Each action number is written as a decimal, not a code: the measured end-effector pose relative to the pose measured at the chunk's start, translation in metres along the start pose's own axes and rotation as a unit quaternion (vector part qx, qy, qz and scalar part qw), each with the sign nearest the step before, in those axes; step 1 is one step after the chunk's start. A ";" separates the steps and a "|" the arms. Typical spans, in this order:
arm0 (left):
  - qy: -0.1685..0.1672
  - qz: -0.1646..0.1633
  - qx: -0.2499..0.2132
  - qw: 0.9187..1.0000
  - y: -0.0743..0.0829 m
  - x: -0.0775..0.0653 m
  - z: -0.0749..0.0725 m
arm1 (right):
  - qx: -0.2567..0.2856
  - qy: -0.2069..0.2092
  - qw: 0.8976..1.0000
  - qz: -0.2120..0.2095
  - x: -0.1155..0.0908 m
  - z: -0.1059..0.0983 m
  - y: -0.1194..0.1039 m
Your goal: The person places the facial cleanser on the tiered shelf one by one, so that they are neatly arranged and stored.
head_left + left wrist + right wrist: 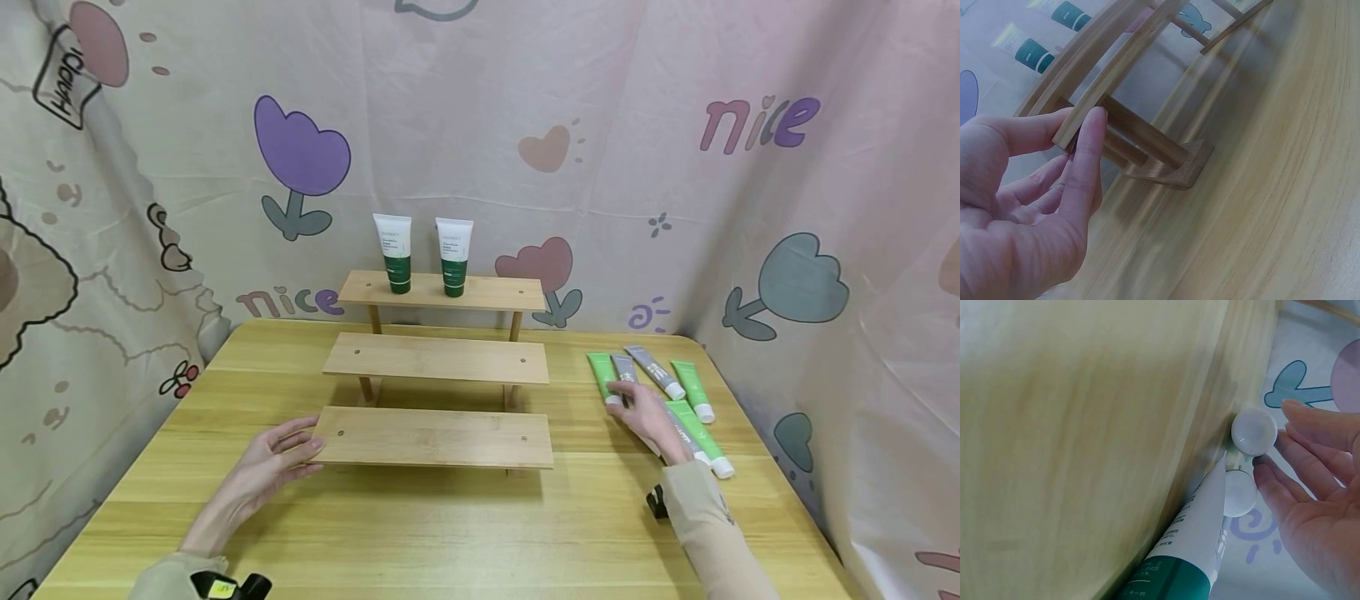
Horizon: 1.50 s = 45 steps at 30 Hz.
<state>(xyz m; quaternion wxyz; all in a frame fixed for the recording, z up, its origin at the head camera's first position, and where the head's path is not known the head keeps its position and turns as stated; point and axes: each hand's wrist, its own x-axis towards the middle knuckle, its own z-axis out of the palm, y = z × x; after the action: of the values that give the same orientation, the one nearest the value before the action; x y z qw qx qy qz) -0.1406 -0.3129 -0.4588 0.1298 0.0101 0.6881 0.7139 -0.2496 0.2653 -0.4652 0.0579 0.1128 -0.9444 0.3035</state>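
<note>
My left hand (273, 458) pinches the left end of the lowest step (435, 437) of a three-tier wooden display stand. In the left wrist view, the thumb and a finger lie on either side of the board's edge (1088, 109). My right hand (648, 417) reaches over several squeeze tubes lying at the right. Its fingertips are right at the capped end of a green tube (602, 375), beside a grey tube (624, 367). In the right wrist view, the thumb and fingers (1310, 465) are spread next to two white caps, one nearer the thumb (1254, 432).
Two white-and-green tubes (393, 254) (453, 258) stand caps down on the top tier (495, 292). Right of the hand lie a grey tube (655, 371) and a green tube (692, 390); another green tube (699, 437) lies nearer me. A printed curtain (622, 192) hangs behind the table (450, 533).
</note>
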 end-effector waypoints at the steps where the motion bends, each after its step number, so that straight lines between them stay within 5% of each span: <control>1: 0.000 0.000 0.001 1.000 0.000 0.000 0.000 | -0.002 0.002 1.000 -0.001 0.001 0.000 0.001; 15: -0.001 -0.003 -0.001 1.000 0.000 0.000 0.000 | 0.043 0.024 0.998 0.037 0.006 0.002 -0.002; 26: -0.001 -0.003 0.002 1.000 0.000 0.000 0.000 | 0.016 0.062 0.997 0.041 0.013 0.003 -0.007; 38: 0.012 -0.010 0.007 1.000 0.000 0.001 0.000 | 0.051 0.007 0.996 0.078 0.019 0.006 -0.004; 45: 0.013 -0.009 0.008 1.000 0.000 0.001 0.001 | 0.024 -0.042 0.995 0.084 0.023 0.007 -0.004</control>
<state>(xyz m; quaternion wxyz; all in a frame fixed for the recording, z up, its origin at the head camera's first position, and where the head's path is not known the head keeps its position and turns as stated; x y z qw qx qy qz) -0.1412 -0.3122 -0.4589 0.1268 -0.0041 0.6957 0.7070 -0.2707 0.2539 -0.4640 -0.0103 0.0470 -0.9446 0.3246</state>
